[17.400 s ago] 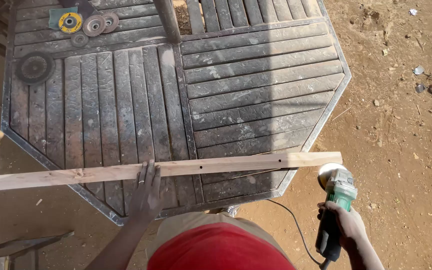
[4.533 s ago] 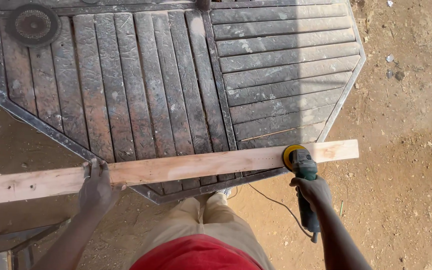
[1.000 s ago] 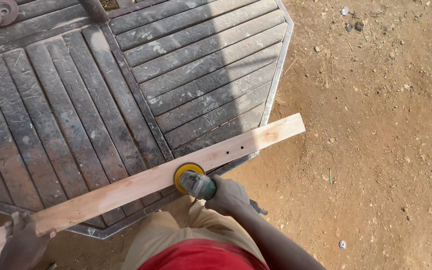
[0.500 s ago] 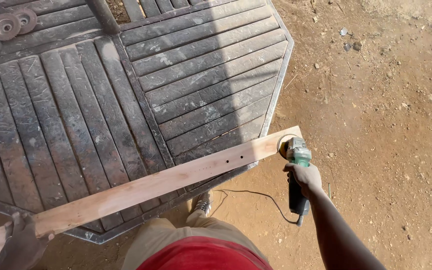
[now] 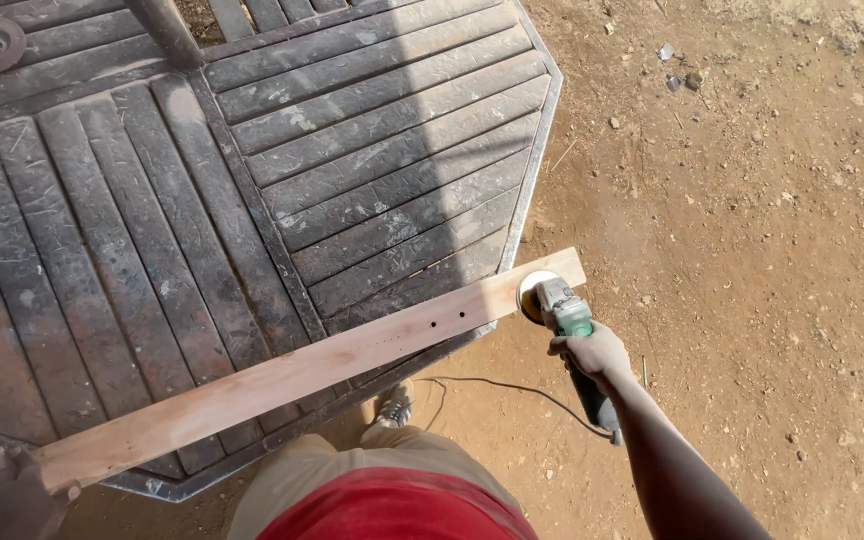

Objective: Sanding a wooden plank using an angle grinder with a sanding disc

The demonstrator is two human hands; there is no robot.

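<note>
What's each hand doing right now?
Left hand: closed on the wooden plank.
Right hand: closed on the green angle grinder.

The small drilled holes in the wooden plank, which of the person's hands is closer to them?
Right. The right hand grips the green angle grinder at the plank's far end, just beyond the holes. The left hand holds the opposite end, far away.
</note>
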